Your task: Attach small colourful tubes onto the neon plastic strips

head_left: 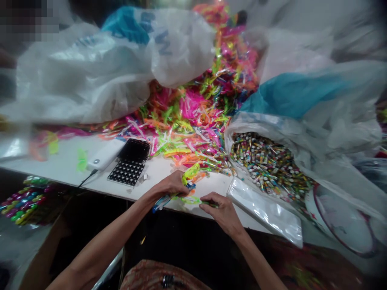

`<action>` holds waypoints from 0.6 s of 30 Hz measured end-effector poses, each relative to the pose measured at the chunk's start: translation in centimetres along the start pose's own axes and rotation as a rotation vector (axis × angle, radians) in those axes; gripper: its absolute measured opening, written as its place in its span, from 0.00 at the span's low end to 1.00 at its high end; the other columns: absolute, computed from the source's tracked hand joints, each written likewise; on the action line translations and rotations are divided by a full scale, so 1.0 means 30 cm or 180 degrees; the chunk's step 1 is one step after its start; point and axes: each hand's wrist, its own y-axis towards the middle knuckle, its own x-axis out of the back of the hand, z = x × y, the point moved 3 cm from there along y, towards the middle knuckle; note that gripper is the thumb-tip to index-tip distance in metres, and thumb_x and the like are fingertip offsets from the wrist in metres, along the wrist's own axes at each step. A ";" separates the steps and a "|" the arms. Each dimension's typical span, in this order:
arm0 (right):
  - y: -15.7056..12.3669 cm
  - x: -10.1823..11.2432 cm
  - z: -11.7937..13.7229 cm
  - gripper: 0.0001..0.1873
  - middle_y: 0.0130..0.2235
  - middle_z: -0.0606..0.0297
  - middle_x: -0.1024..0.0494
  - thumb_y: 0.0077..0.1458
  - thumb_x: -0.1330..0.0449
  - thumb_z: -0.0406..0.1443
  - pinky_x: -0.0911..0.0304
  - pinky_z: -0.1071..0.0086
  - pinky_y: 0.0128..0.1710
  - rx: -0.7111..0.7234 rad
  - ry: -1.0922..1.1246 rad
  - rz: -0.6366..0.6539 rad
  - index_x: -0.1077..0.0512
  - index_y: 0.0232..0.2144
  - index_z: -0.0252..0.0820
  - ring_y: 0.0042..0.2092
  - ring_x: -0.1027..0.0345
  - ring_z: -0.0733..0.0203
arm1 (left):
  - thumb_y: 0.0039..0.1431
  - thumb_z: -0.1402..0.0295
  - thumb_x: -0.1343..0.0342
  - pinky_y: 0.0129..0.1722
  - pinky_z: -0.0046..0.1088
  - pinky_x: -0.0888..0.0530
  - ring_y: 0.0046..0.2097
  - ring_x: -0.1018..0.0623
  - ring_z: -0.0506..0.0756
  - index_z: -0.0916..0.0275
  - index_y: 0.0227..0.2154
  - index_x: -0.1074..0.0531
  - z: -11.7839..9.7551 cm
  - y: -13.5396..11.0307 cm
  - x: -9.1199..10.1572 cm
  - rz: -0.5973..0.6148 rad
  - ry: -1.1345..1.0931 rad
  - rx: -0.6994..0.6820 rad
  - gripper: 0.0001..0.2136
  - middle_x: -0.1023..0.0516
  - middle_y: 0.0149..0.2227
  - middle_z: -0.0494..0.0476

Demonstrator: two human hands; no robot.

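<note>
My left hand [175,183] is closed around several neon plastic pieces [191,172], yellow-green, orange and blue, whose ends stick out on both sides of the fist. Just to its right, my right hand [222,207] pinches a small dark greenish tube [211,204] at the end of a light-green plastic piece [191,199]. Both hands are over the front edge of the white table [160,171]. Beyond them spreads a large heap of pink, orange and green plastic pieces [193,108]. The exact kind of these pieces is too blurred to name.
An opened bag of small printed tubes [266,161] lies at the right, with a stack of clear plastic sleeves [266,209] and a white basin [344,221] nearby. At left are a white power bank [105,155] with a cable and a black perforated tray [128,171]. Big plastic sacks [90,76] stand behind.
</note>
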 end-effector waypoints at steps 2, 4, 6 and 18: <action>-0.004 -0.015 -0.011 0.10 0.29 0.65 0.25 0.46 0.41 0.38 0.39 0.70 0.30 -0.0199 0.0110 0.0284 0.26 0.32 0.41 0.30 0.33 0.60 | 0.35 0.73 0.45 0.18 0.20 0.42 0.21 0.38 0.47 0.66 0.23 0.31 -0.016 -0.009 -0.009 0.0110 -0.0007 -0.0137 0.08 0.33 0.20 0.48; -0.011 -0.035 -0.012 0.11 0.28 0.66 0.26 0.50 0.44 0.40 0.40 0.73 0.26 -0.0211 0.0277 0.0784 0.27 0.34 0.41 0.28 0.34 0.63 | 0.36 0.73 0.45 0.20 0.19 0.41 0.23 0.36 0.48 0.66 0.27 0.30 -0.036 -0.017 -0.017 0.0198 -0.0023 -0.0333 0.10 0.32 0.22 0.48; -0.018 -0.050 -0.006 0.11 0.26 0.68 0.27 0.52 0.46 0.40 0.42 0.75 0.23 -0.0156 0.0390 0.1166 0.28 0.33 0.41 0.24 0.36 0.66 | 0.35 0.73 0.44 0.21 0.19 0.40 0.24 0.36 0.48 0.66 0.28 0.30 -0.053 -0.023 -0.022 0.0264 0.0056 -0.0472 0.11 0.32 0.24 0.48; 0.117 -0.026 0.026 0.14 0.21 0.68 0.29 0.55 0.49 0.42 0.43 0.74 0.23 0.0070 -0.0635 0.0278 0.32 0.23 0.40 0.22 0.35 0.65 | 0.37 0.71 0.41 0.26 0.20 0.34 0.28 0.31 0.50 0.67 0.28 0.27 -0.100 -0.017 0.083 -0.1068 -0.0346 -0.0687 0.11 0.27 0.26 0.52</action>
